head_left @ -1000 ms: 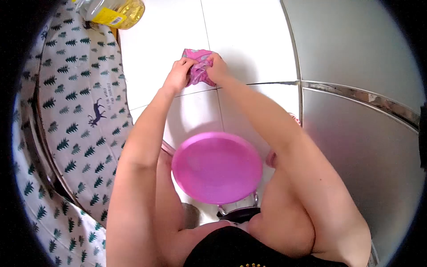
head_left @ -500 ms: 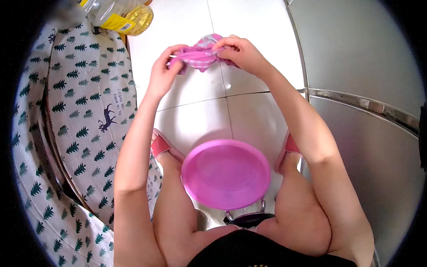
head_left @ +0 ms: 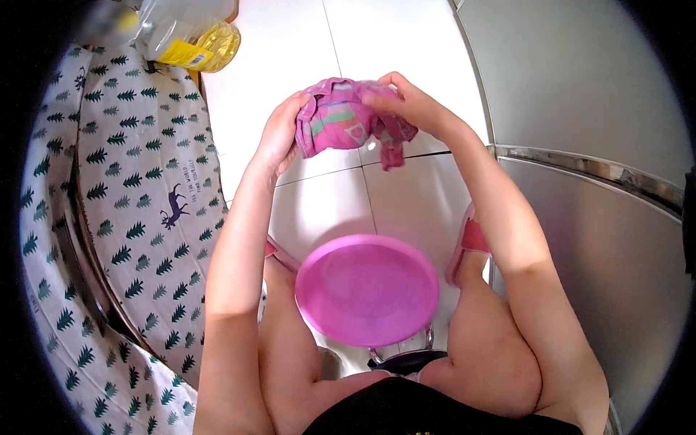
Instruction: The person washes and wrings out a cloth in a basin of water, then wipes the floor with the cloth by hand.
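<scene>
A small pink garment (head_left: 337, 123) with green stripes and pale patches hangs spread between my two hands, above the floor. My left hand (head_left: 283, 134) grips its left edge, thumb and fingers closed on the fabric. On the opposite side, my right hand (head_left: 417, 109) pinches the upper right part, slightly blurred. A loose end of the fabric dangles below the right hand. Nearer to me, between my legs, stands a round pink plastic basin (head_left: 366, 293), apart from the garment. Little can be made out inside it.
White tiles (head_left: 406, 36) cover the floor. Along the left runs a cloth cover (head_left: 145, 232) printed with trees and a deer. An oil bottle (head_left: 192, 43) lies tilted at the upper left. Grey panels (head_left: 573, 80) border the right. Pink slippers (head_left: 473, 238) flank the basin.
The garment has come nearer to me and is opened out wider, showing its striped side. Both hands have moved toward me and slightly right, still holding it.
</scene>
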`<action>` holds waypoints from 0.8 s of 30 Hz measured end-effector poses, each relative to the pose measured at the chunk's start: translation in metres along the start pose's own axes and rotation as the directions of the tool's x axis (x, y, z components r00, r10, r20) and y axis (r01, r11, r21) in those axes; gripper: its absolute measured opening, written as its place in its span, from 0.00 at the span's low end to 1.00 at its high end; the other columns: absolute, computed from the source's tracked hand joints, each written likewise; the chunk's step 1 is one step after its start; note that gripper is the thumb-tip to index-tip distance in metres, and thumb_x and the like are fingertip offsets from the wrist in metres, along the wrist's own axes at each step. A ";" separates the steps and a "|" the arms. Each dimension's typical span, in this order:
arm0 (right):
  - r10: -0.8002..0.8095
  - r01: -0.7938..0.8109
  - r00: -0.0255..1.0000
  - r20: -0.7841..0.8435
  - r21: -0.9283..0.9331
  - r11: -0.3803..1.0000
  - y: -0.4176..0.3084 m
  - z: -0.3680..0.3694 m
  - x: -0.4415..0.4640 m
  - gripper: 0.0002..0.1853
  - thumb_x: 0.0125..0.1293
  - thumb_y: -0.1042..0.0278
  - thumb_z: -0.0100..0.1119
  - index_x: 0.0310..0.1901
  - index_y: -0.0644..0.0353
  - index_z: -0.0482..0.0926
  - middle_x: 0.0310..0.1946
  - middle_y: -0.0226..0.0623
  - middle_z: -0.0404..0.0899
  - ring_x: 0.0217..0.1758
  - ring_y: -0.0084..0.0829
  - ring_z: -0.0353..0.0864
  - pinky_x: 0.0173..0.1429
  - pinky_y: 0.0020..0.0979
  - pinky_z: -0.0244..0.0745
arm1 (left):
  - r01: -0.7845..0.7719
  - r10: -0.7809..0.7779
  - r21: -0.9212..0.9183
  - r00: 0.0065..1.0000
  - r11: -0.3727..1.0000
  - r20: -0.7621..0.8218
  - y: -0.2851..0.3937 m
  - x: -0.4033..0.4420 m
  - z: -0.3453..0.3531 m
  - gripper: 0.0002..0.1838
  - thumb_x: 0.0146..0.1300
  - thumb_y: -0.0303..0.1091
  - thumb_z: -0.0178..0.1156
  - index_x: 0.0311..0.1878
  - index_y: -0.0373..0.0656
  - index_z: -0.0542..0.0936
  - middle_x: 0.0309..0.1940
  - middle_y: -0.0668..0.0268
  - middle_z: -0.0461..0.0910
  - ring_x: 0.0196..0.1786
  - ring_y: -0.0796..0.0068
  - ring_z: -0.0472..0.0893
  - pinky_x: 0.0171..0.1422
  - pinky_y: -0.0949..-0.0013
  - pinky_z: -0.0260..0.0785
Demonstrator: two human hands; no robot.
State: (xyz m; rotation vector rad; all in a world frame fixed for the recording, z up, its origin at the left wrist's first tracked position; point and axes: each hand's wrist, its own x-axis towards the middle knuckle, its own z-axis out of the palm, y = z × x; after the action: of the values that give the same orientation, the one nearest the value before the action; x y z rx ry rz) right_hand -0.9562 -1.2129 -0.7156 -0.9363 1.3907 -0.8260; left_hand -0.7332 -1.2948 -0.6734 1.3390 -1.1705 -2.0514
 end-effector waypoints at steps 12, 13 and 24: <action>0.214 -0.223 0.974 -0.069 -0.160 0.962 0.059 -0.056 -0.015 0.12 0.67 0.62 0.55 0.38 0.61 0.84 0.30 0.31 0.81 0.35 0.23 0.76 0.45 0.28 0.73 | 0.314 -0.323 0.130 0.944 0.941 0.059 -0.085 -0.003 0.013 0.21 0.80 0.44 0.40 0.66 0.42 0.68 0.56 0.60 0.78 0.55 0.69 0.82 0.57 0.64 0.79; 0.205 -0.226 0.973 -0.104 -0.254 0.941 0.062 -0.064 -0.013 0.14 0.65 0.59 0.58 0.41 0.62 0.83 0.33 0.35 0.83 0.37 0.27 0.80 0.47 0.30 0.74 | 0.332 -0.349 0.143 0.930 0.932 0.113 -0.093 -0.002 0.017 0.20 0.80 0.44 0.41 0.66 0.43 0.68 0.55 0.61 0.78 0.55 0.69 0.82 0.57 0.63 0.78; -0.307 -0.242 0.774 -0.554 -0.706 0.665 0.144 0.019 -0.003 0.49 0.65 0.41 0.59 0.75 0.69 0.51 0.73 0.76 0.42 0.79 0.70 0.36 0.78 0.64 0.31 | -0.005 -0.003 0.488 1.000 0.873 0.015 -0.175 0.021 0.006 0.25 0.69 0.25 0.56 0.68 0.43 0.64 0.58 0.57 0.72 0.58 0.66 0.76 0.62 0.64 0.71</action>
State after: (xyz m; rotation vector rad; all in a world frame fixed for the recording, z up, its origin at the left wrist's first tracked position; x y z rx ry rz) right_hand -0.9463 -1.1482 -0.8453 -1.3834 2.4526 -0.5909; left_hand -0.7319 -1.2103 -0.8286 1.5370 -1.7809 -1.8294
